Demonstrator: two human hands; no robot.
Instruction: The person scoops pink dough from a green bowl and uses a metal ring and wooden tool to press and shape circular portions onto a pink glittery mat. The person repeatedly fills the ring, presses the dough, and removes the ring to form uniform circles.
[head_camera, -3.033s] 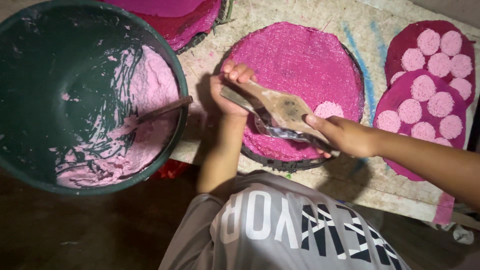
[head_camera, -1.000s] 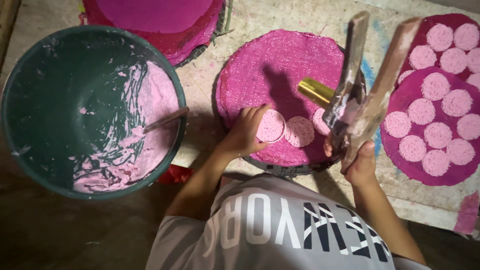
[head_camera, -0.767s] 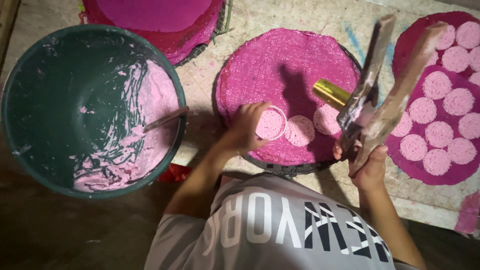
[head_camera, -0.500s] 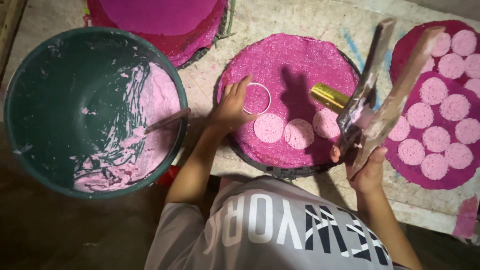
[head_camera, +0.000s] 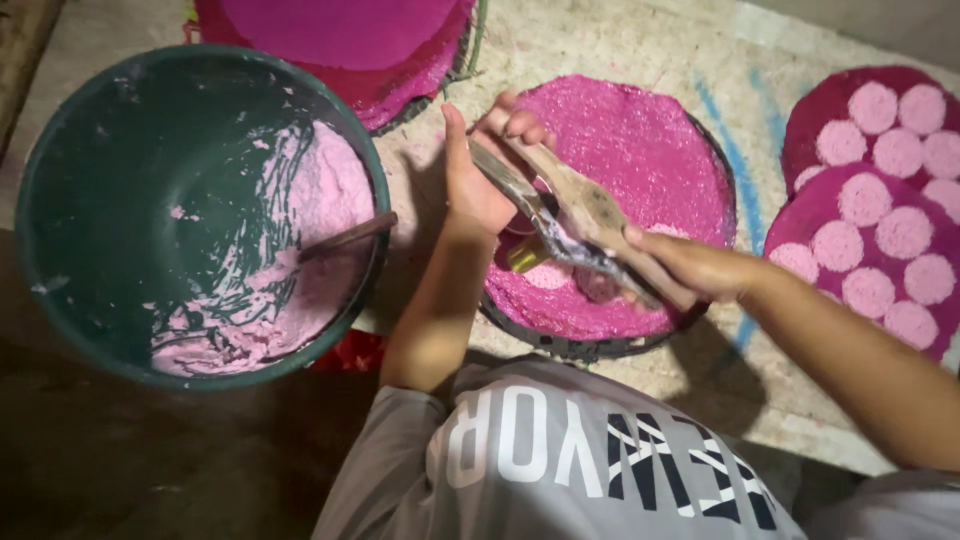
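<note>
Left hand (head_camera: 480, 180): closed around the far ends of the wooden paddles (head_camera: 585, 215).
Right hand (head_camera: 690, 270): grips their near ends, over the pink tray (head_camera: 650, 150).
Advice: keep paddles level, press evenly.

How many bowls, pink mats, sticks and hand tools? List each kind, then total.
bowl: 1
mats: 4
stick: 1
hand tools, blade and paddle: 2
Total: 8
</note>
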